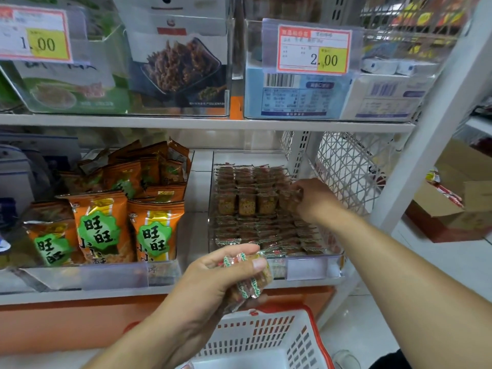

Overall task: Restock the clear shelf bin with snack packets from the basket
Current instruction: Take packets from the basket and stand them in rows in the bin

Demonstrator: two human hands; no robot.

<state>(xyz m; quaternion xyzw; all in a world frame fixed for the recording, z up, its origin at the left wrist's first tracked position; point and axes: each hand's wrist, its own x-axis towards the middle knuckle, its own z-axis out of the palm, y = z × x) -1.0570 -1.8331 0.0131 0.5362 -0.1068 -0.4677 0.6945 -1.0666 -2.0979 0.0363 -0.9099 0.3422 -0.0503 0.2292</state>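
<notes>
- The left hand (213,272) is held out in front of the lower shelf (149,288), just above the basket (266,339); its grip is curled round a small bunch of snack packets (250,278), thumb on top and fingers underneath.
- The right hand (311,195) reaches into the clear bin (314,267) on the lower shelf, at the bin's right side; its fingers are bent and pinching one packet (288,201) that stands among the upright ones.
- The clear bin is nearly full: rows of small packets (247,203) stand on edge toward the back and middle, and more lie in front of them toward the bin's front wall.
- The basket, white with a red rim, sits low in front of the shelf unit, below the left hand; what lies inside it cannot be made out.
- Left of the clear bin, apart from it, stand orange snack bags (127,222) with green labels in another clear tray.
- On the shelf above, a price tag (314,50) reading 2.00 hangs on a bin of pale blue boxes (292,97).
</notes>
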